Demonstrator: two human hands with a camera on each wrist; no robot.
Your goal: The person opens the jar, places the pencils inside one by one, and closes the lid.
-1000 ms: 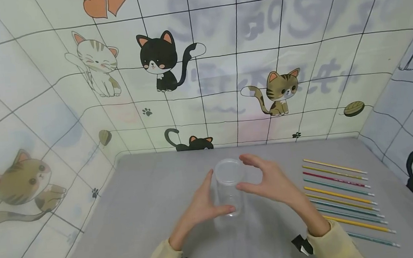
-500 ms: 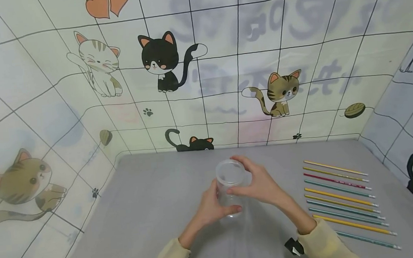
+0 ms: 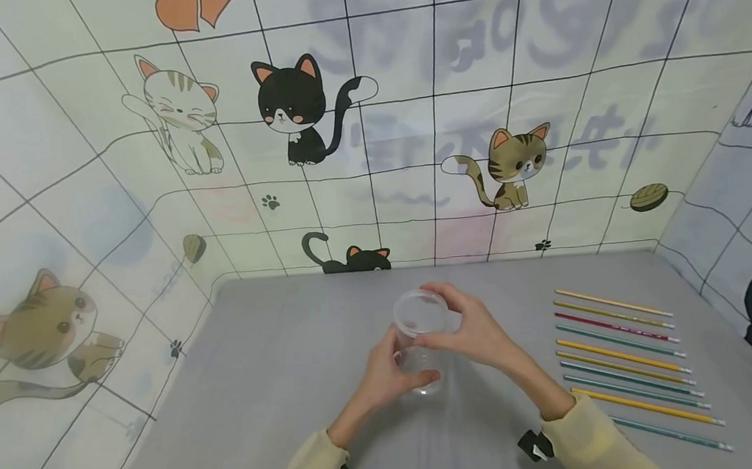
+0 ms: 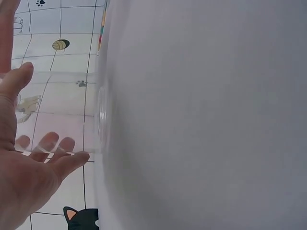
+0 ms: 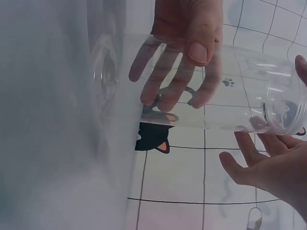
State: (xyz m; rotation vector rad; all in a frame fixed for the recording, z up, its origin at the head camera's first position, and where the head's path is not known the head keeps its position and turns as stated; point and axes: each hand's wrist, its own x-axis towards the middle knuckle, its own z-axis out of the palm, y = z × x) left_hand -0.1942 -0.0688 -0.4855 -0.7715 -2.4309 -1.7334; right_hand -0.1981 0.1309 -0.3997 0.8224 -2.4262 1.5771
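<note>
A clear plastic jar (image 3: 421,367) stands upright on the grey table between the two hands. Its round clear lid (image 3: 420,312) faces up. My left hand (image 3: 382,377) grips the lower body, thumb across the near side and fingers round the far side; they show through the wall in the right wrist view. Up at the lid, my right hand (image 3: 475,333) holds the rim between its thumb in front and its fingers behind. In the right wrist view the jar (image 5: 230,81) lies sideways across the picture, with no contents showing inside.
Several pencils (image 3: 624,348) in yellow, teal, gold and red lie in a slanted row to the right, beside the right forearm. The grey table (image 3: 280,367) ends at the back against a hanging sheet (image 3: 401,129) printed with cats and grid lines.
Over the last second my right hand has moved left onto the lid's rim, and my left hand has closed in round the jar. Since half a second ago both look almost still.
</note>
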